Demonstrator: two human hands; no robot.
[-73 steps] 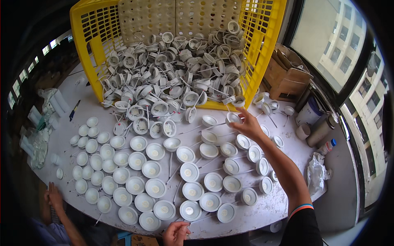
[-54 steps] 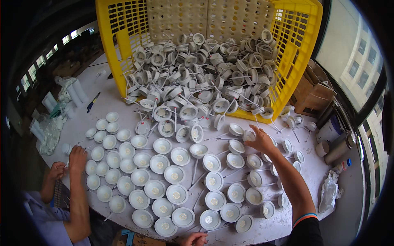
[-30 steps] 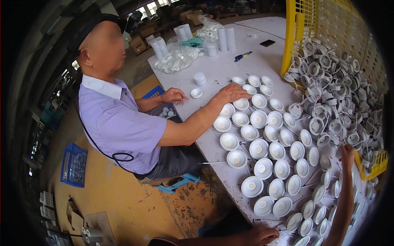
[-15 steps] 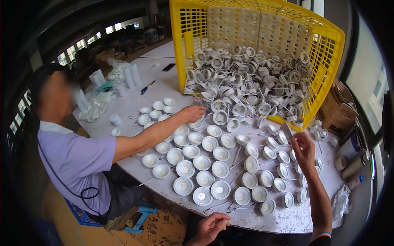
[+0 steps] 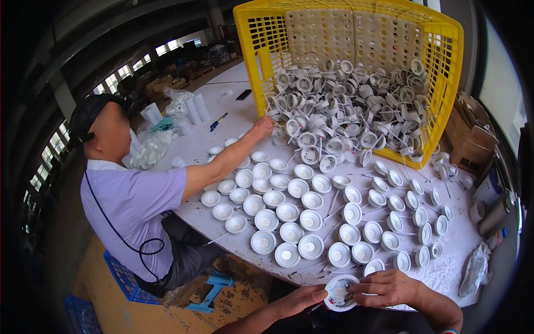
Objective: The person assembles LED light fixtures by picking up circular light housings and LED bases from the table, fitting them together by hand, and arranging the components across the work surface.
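Note:
Close to the table's front edge, my left hand (image 5: 300,301) grips the left side of a white round downlight housing (image 5: 337,293). My right hand (image 5: 387,288) closes on its right rim, fingers reaching into the opening. The housing is tilted up and shows a pale dotted disc inside; whether a small loose part is also between my right fingers is hidden. Just beyond, rows of similar white downlight housings (image 5: 310,246) with thin wires stand on the white table (image 5: 439,289).
A yellow crate (image 5: 457,83) on its side spills many small white wired rings (image 5: 334,146). A co-worker (image 5: 128,206) at the left reaches to this heap. A crumpled plastic bag (image 5: 476,270) and a cardboard box (image 5: 470,133) are at the right. A pen (image 5: 218,122) lies farther back.
My right hand has come down from the crate's lower right corner to the front edge. My left hand, earlier empty, now grips a housing with it. The view has shifted.

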